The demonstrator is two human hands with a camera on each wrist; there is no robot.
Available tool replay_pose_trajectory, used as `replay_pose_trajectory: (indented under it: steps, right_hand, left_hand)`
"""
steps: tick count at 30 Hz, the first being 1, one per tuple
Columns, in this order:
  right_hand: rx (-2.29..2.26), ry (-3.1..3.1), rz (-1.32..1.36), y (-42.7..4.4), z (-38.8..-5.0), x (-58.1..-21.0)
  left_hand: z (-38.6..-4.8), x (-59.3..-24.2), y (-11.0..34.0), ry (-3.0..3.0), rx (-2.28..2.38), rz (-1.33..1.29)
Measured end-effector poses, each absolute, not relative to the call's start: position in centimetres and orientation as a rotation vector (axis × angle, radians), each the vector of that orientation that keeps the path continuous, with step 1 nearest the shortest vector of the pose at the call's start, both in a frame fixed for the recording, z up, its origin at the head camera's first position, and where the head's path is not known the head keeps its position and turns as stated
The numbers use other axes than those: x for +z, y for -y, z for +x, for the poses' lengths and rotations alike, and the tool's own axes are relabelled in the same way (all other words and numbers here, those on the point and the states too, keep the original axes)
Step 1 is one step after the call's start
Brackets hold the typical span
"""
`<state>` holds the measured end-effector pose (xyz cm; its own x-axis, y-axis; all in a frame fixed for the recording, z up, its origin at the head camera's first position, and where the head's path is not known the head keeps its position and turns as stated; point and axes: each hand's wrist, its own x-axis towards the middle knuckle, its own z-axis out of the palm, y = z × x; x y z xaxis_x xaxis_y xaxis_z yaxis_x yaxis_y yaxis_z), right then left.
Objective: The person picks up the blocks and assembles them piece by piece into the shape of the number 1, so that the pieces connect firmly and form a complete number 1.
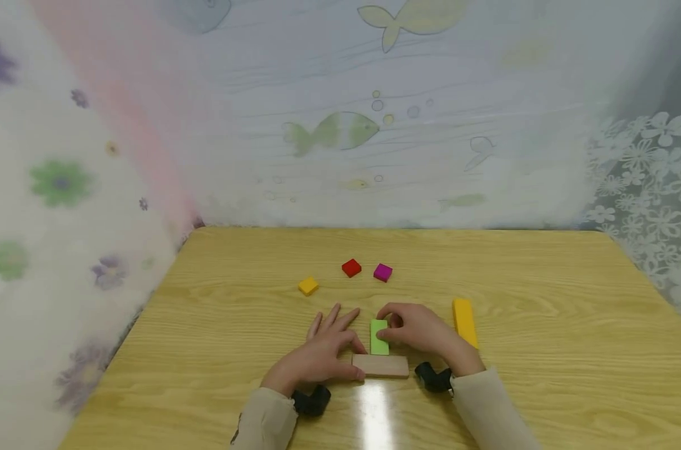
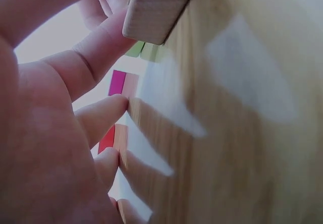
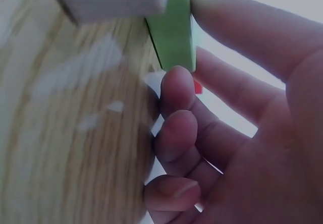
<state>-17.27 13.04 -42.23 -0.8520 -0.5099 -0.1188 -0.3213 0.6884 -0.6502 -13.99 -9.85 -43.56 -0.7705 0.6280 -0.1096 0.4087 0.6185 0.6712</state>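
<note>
A plain wooden block [image 1: 382, 366] lies crosswise on the table, its left end between the thumb and index finger of my left hand [image 1: 320, 355]. That hand's other fingers spread outward, as the left wrist view also shows beside the wooden block [image 2: 157, 13]. Just beyond the wood, a light green block [image 1: 378, 345] lies lengthwise, its near end meeting the wooden block or almost so. My right hand [image 1: 422, 329] holds the green block, with the thumb on it and a finger at its far end. In the right wrist view, the remaining fingers curl beside the green block [image 3: 174, 40].
Farther back lie a small orange-yellow block [image 1: 308, 286], a red block [image 1: 351, 268] and a magenta block [image 1: 382, 272]. A long yellow block [image 1: 465, 322] lies right of my right hand. Patterned curtains [image 1: 340, 187] hang behind the wood-grain table [image 1: 571, 325].
</note>
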Motion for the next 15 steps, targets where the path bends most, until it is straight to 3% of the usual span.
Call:
replay_pose_trajectory:
  steps: [15]
  right_hand:
    - [-0.833,-2.547,-0.754,-13.0,-17.2,-42.0]
  left_hand:
    - [-12.5,-43.2,10.1,-2.47,0.946,0.814]
